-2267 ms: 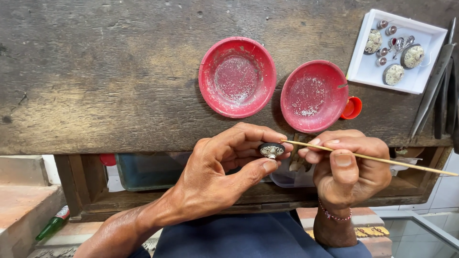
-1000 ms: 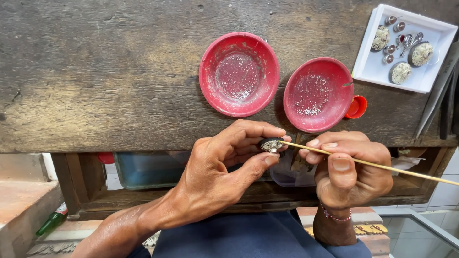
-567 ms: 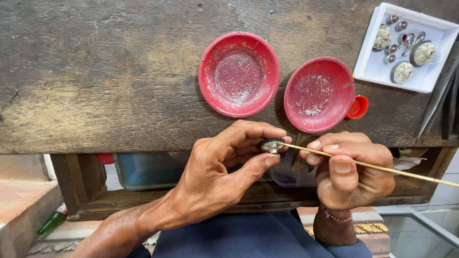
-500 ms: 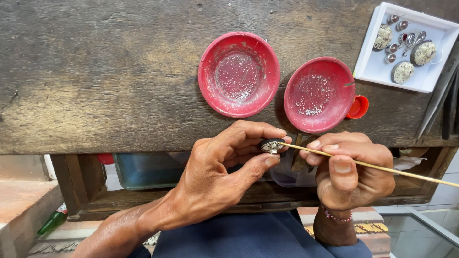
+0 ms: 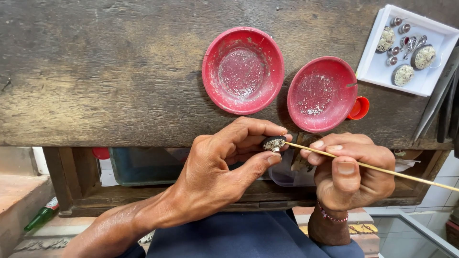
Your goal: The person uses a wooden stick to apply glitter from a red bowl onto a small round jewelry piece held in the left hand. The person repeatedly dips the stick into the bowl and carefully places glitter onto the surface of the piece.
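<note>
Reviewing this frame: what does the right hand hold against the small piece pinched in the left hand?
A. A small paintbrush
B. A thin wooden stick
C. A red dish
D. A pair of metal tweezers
B: the right hand grips a thin wooden stick whose tip meets the small dark piece pinched by the left hand.

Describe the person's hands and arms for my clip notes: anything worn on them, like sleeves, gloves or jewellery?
Both hands are bare, no gloves and no rings in view. The left hand leads into a bare forearm with no sleeve or watch showing. The right hand has a thin beaded bracelet, red and pale beads, around the wrist. The nails are short.
</note>
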